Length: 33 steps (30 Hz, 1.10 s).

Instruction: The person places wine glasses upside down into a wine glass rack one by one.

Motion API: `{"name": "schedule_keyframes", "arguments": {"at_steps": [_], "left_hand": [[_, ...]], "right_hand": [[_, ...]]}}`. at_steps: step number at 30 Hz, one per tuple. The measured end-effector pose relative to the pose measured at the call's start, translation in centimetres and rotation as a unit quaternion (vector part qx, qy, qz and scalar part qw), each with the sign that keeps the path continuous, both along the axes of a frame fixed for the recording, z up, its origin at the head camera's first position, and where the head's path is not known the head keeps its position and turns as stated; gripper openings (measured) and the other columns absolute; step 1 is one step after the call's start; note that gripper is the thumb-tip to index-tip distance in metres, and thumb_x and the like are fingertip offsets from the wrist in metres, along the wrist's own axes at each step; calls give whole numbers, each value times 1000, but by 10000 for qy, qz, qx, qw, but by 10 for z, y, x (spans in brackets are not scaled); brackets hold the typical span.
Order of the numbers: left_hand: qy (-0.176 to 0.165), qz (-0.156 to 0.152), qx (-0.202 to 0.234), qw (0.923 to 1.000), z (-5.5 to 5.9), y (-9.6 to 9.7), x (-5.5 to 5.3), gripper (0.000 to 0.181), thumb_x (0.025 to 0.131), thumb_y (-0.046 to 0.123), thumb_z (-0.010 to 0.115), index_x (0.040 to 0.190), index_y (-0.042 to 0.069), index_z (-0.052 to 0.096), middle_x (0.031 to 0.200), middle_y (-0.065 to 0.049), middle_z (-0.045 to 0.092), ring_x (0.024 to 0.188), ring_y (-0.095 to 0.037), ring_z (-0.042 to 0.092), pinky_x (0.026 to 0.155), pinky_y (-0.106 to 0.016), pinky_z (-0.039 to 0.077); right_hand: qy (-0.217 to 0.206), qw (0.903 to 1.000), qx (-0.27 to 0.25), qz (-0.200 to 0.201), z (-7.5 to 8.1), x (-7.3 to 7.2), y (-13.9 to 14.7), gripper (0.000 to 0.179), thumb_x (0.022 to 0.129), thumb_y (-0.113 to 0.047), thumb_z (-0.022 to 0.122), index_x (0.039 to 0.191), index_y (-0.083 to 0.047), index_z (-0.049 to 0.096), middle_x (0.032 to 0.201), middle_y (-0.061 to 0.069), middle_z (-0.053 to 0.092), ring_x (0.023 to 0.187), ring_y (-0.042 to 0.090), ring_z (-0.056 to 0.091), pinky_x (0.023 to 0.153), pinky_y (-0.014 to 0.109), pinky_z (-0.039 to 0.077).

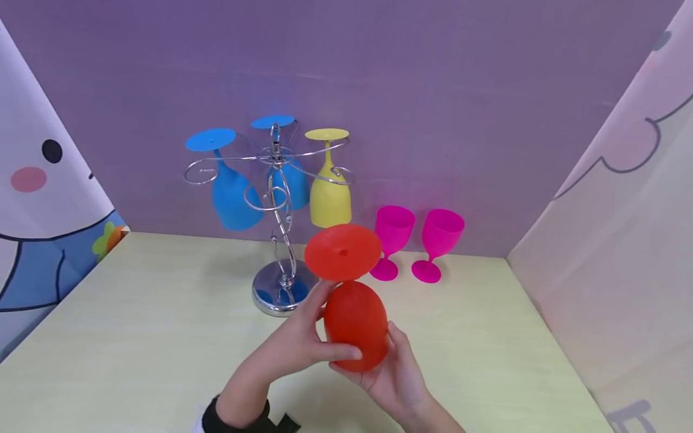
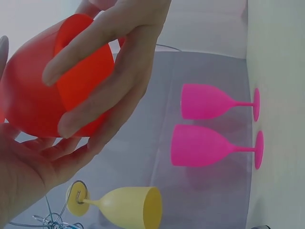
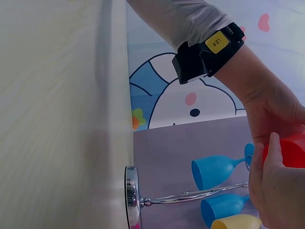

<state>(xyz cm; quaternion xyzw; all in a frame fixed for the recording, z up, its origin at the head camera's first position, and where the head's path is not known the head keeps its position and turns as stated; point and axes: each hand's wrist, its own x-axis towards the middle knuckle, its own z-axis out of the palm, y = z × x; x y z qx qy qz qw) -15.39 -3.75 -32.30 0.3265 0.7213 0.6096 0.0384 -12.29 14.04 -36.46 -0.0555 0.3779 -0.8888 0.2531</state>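
Note:
A red plastic goblet [image 1: 357, 316] is held upside down over the table, its round foot uppermost and tilted toward the head camera. My left hand [image 1: 300, 346] grips it from the left, thumb across the bowl and fingers behind. From below and the right, my right hand [image 1: 397, 379] holds the bowl; the left wrist view shows its fingers [image 2: 90, 100] lying over the open rim. Just behind stands a chrome spiral rack [image 1: 284, 231] with curled arms. Two blue goblets [image 1: 234, 198] and a yellow goblet [image 1: 330, 201] hang upside down from it.
Two pink goblets [image 1: 441, 231] stand upright on the pale table [image 1: 135, 337], right of the rack, close to the purple back wall [image 1: 460, 108]. Printed cartoon panels [image 1: 49, 198] flank both sides. A black wrist band [image 3: 209, 55] sits on the left arm.

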Motion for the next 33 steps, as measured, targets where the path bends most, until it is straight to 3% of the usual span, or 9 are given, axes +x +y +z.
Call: {"name": "schedule_keyframes", "arguments": {"at_steps": [18,24,33], "left_hand": [[-94,3,-16,10000,0,1,0,85,72,24,77,137,38,25,135,6,34,122,-17,36,89,-40,48],[-191,-25,42,9998,1,1,0,84,72,22,77,137,38,26,135,6,34,122,-18,36,88,-40,48],[-8,-92,168,9998,2,1,0,84,72,19,77,137,37,27,136,6,35,123,-18,35,90,-42,47]], "right_hand": [[-164,9998,-127,-74,2,0,-1,51,97,-45,33,142,-29,15,145,4,27,130,26,31,104,38,33],[-104,9998,-143,-58,2,0,-1,51,97,-44,32,142,-28,15,146,4,26,131,25,29,105,39,32],[149,9998,-123,75,3,0,0,51,98,-43,30,143,-27,15,145,4,27,131,26,29,104,39,33]]}}
